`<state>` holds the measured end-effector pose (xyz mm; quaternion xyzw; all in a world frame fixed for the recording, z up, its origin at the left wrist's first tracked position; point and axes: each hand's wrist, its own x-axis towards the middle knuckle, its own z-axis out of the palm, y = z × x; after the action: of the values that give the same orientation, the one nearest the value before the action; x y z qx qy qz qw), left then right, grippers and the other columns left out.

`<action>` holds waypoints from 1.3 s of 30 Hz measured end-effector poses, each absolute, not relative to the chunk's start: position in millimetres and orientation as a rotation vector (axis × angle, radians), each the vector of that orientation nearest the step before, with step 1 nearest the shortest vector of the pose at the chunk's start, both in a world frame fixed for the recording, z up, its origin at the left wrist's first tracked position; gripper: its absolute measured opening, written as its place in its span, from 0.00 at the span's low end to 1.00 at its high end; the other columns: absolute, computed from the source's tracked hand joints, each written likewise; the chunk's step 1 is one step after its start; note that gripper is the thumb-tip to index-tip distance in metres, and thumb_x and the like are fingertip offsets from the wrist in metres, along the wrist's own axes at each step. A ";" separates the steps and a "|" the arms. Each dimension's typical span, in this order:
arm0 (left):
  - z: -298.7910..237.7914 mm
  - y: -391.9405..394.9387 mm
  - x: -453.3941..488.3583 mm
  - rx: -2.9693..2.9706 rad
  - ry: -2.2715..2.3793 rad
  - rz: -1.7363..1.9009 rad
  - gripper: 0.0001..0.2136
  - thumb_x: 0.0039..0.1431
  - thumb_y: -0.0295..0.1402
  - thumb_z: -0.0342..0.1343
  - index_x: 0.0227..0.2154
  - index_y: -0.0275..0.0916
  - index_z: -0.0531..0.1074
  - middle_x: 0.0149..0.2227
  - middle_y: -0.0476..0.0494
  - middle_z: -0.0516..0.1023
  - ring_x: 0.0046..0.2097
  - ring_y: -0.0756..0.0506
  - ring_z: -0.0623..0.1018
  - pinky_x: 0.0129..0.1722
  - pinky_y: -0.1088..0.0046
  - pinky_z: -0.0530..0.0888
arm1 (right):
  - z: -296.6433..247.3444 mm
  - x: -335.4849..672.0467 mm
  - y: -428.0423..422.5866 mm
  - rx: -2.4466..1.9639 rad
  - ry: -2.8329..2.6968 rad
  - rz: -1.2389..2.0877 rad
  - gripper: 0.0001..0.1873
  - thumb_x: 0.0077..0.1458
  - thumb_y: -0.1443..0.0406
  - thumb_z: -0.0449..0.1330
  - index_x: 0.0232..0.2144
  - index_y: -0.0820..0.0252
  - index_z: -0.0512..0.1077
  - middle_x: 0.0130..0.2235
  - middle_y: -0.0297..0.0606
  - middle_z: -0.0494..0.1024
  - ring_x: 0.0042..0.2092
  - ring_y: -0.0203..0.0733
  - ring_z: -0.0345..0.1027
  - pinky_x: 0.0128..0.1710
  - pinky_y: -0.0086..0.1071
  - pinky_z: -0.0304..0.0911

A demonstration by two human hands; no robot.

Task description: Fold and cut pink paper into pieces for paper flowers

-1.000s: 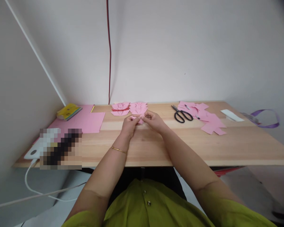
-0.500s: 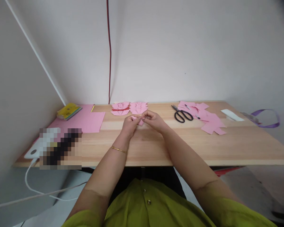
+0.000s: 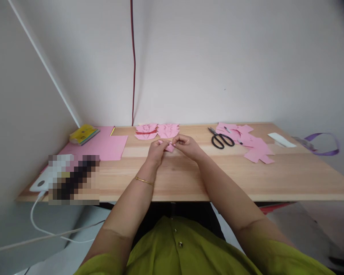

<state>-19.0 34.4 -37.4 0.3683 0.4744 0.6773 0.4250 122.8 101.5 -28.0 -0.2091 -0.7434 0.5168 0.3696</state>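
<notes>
A small pink piece of paper (image 3: 169, 147) is held low over the middle of the wooden table. My left hand (image 3: 157, 151) pinches it from the left, thumb on top. On the other side, my right hand (image 3: 187, 146) has thumb and fingertips closed at the paper's right edge. The fingers cover much of the paper, so its full shape is hidden. Just behind my hands lie two folded pink paper shapes, the left one (image 3: 146, 130) with a red strip across it and the right one (image 3: 168, 130) plain pink.
Black-handled scissors (image 3: 222, 139) lie to the right, beside cut pink paper pieces (image 3: 258, 149) with a marker among them. A white strip (image 3: 281, 139) is farther right. Large pink sheets (image 3: 111, 147), a yellow packet (image 3: 83, 133) and a white corded device (image 3: 40, 183) occupy the left.
My right fingertips have shifted slightly right along the small paper, leaving more of its upper side showing. My left hand stays nearly where it was.
</notes>
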 end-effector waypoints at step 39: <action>-30.2 28.3 -21.3 1.133 1.240 1.639 0.08 0.44 0.35 0.62 0.20 0.36 0.71 0.21 0.51 0.69 0.25 0.52 0.67 0.29 0.75 0.64 | -12.9 128.4 92.9 -0.646 -2.127 1.198 0.13 0.54 0.56 0.54 0.27 0.60 0.66 0.25 0.30 0.65 0.27 0.33 0.56 0.28 0.28 0.53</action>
<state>-21.3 28.3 -30.2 0.4453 0.4871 0.6439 0.3871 128.4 92.9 -12.9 -0.2439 -0.8026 0.4522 0.3031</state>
